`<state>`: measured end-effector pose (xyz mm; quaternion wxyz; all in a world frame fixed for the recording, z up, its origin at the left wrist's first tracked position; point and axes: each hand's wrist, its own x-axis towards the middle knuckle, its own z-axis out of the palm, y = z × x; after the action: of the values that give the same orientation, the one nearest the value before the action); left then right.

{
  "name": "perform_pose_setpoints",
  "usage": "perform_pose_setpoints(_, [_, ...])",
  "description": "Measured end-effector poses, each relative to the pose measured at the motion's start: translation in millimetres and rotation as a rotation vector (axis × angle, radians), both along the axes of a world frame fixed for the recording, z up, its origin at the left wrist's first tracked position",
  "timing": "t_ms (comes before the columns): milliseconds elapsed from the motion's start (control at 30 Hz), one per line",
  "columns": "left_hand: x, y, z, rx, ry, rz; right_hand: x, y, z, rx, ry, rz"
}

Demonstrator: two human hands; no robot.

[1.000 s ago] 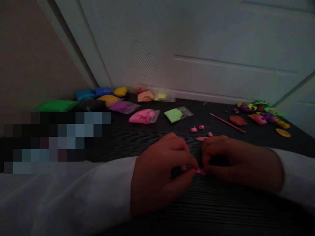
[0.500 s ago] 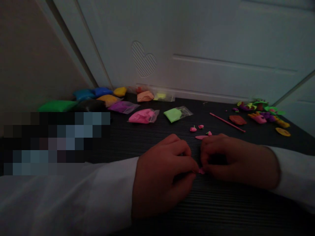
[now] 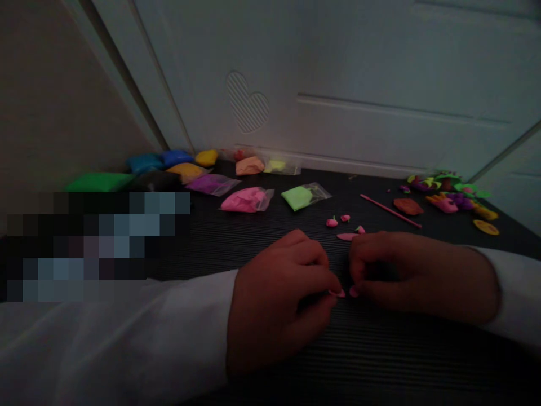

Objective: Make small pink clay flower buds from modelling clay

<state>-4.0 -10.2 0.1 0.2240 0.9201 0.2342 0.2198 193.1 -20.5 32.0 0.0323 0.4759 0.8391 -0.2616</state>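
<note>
My left hand (image 3: 287, 299) pinches a thin strip of pink clay (image 3: 338, 293) between thumb and forefinger, just above the dark ribbed table. A small gap away, my right hand (image 3: 406, 276) pinches a small bit of pink clay (image 3: 354, 290) at its fingertips. Beyond the right knuckles lies a long pink clay piece (image 3: 346, 237), its right end hidden by that hand. Small pink clay rosebuds with green stems rest behind it, one rosebud (image 3: 332, 223) at the left and another (image 3: 345, 217) beside it.
A pink modelling stick (image 3: 391, 211) lies behind my right hand, near a reddish-brown flat lump (image 3: 408, 206). Coloured clay figures (image 3: 448, 202) cluster at the far right. Clay bags stand along the back, among them a pink bag (image 3: 245, 200) and a light green bag (image 3: 298, 197).
My right hand has moved slightly to the right. The pink clay that spanned the two hands has come apart, with a piece in each hand. My left hand stays in place.
</note>
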Motion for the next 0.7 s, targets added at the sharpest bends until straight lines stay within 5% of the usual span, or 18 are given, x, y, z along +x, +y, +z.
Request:
perform_pose_setpoints(267, [1.4, 2.0, 1.3, -0.076, -0.071, 0.049, -8.1, -8.1, 2.1, 0.182, 0.147, -0.006])
perform_pose_setpoints(700, [1.1, 3.4, 2.3, -0.101, -0.089, 0.039, -7.8, -16.9, -1.0, 0.260, 0.218, -0.022])
